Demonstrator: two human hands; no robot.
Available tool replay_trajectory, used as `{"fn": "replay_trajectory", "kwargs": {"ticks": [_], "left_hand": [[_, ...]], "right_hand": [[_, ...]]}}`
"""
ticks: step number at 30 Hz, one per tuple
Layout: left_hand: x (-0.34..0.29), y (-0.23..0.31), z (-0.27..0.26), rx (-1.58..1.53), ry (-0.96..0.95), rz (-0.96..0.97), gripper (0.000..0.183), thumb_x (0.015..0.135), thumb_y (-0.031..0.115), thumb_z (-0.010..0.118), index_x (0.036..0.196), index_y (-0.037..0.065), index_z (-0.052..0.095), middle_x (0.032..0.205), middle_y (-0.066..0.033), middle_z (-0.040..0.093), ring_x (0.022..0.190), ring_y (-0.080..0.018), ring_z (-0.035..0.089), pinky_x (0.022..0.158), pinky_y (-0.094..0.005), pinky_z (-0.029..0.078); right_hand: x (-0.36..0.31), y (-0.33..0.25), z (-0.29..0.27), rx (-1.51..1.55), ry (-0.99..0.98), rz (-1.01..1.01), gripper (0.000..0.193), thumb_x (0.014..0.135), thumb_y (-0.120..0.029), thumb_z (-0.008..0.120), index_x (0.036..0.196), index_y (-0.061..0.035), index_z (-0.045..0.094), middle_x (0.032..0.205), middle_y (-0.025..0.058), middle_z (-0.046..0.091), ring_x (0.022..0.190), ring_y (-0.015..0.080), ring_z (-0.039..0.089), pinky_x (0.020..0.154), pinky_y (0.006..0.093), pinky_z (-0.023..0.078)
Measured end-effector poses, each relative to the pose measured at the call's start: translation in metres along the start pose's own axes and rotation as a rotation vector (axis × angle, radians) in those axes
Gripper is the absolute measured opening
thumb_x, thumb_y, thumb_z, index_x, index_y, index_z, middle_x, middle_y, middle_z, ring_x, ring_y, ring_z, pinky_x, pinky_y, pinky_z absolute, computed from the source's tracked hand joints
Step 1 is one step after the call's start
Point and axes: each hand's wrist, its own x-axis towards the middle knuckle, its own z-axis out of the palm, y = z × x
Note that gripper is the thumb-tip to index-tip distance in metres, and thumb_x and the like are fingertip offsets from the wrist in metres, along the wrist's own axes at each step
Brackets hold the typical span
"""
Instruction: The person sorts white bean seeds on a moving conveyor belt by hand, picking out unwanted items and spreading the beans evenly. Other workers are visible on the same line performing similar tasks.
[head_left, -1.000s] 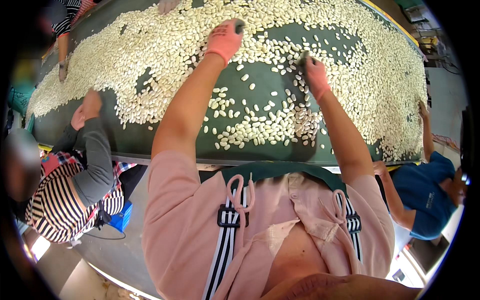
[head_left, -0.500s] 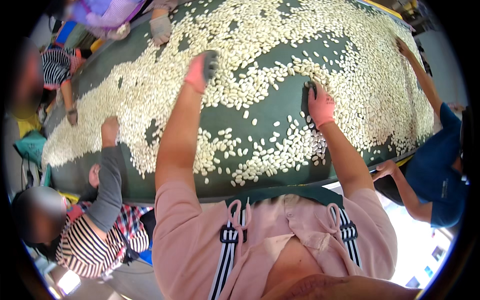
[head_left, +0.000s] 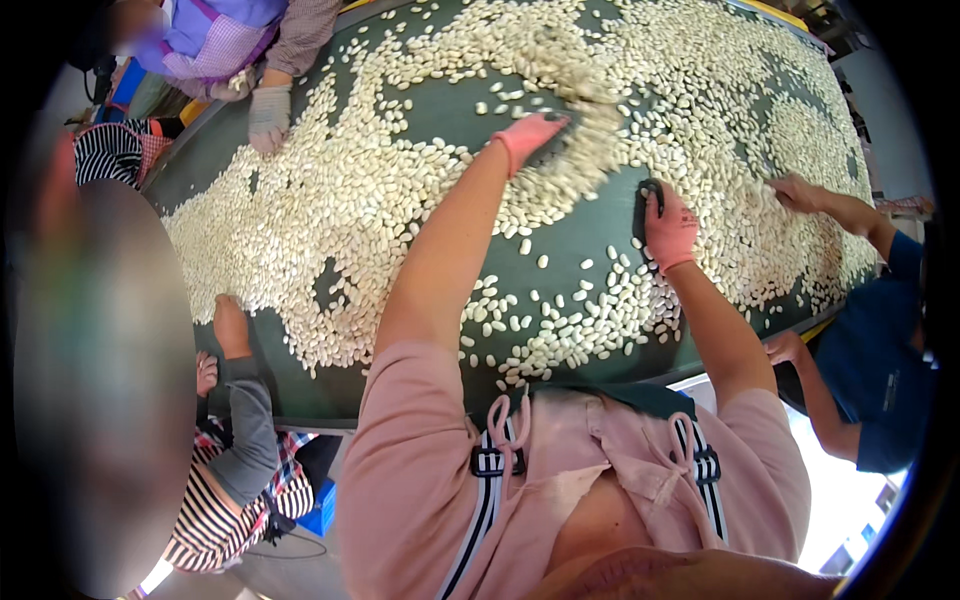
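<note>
Large white beans lie spread in drifts over a dark green table. My left hand, in a pink glove with a dark palm, reaches across the middle, amid beans blurred by motion. Its fingers are smeared, so their grip does not show. Closer to me on the right, my right hand wears a matching glove and rests low at the edge of a bare green patch. Its dark-coated fingers are curled in, against the bean drift; whatever they hold, if anything, is hidden.
Co-workers' hands reach onto the table: a grey-gloved hand at the far left, a bare hand at the near left, and another bare hand at the right. A blurred shape covers the left side.
My left hand has swept right, and beans near it are moving. My right hand appears slightly farther right in the shifted view. The right-hand co-worker's reaching hand has come nearer.
</note>
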Motion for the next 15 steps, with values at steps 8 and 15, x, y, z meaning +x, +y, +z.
{"fn": "replay_trajectory", "kwargs": {"ticks": [8,15], "left_hand": [[-0.128,-0.075,-0.155,0.515,1.095,-0.447,0.049,0.089,0.037,0.061,0.120,-0.001,0.061,0.114,-0.0217,0.068,0.106,-0.0388,0.064,0.088,-0.0459,0.051],[-0.113,-0.128,-0.081,-0.188,0.529,-0.221,0.063,0.082,0.038,0.074,0.127,-0.002,0.058,0.120,-0.0201,0.065,0.105,-0.0242,0.064,0.092,-0.0352,0.049]], "right_hand": [[-0.003,-0.005,-0.005,-0.130,-0.011,0.095,0.023,0.095,-0.032,0.051,0.104,-0.0138,0.063,0.092,0.0138,0.069,0.085,0.0356,0.065,0.073,0.0474,0.050],[0.003,-0.010,-0.003,-0.062,-0.023,0.129,0.027,0.095,-0.035,0.052,0.106,-0.0136,0.063,0.092,0.0136,0.070,0.085,0.0356,0.066,0.075,0.0464,0.051]]}}
